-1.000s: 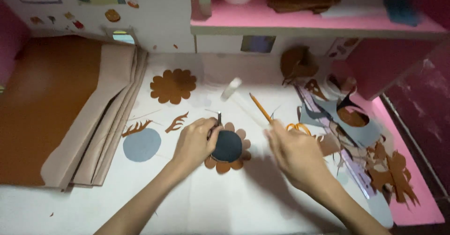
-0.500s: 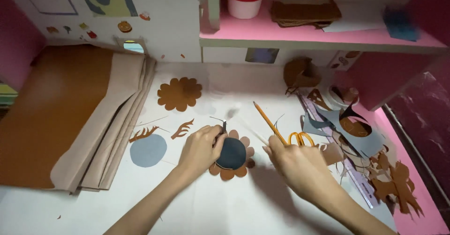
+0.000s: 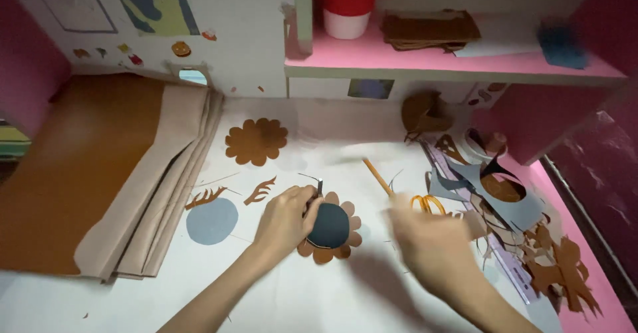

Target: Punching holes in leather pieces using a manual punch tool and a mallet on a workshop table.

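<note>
Left hand [image 3: 287, 217]: my fingers curled narrow, pinching the edge of a dark paper circle [image 3: 328, 226] and pressing it flat. The circle lies on a brown scalloped flower cutout [image 3: 349, 240], near the middle of the white table [image 3: 299, 293].

Right hand [image 3: 432, 240]: blurred, hovering just right of the flower. I cannot tell whether my fingers are spread or closed, or whether they hold anything.

Beside my right hand: an orange pencil [image 3: 376, 176] lying at a slant, and scissors with orange handles [image 3: 428, 204], just above the hand.

Left of my left hand: a grey-blue paper disc [image 3: 212, 221], and two small brown antler-shaped cutouts [image 3: 260, 191] above it.

Further up the table: a second brown flower cutout [image 3: 256, 140], well apart from the first.

Far left: a stack of tan and brown paper sheets [image 3: 133, 173].

Right edge: a heap of brown and grey paper scraps [image 3: 525, 220].

Above: a pink shelf [image 3: 432, 60] carrying a red and white cup [image 3: 349, 4] and folded brown paper [image 3: 428, 28].
</note>
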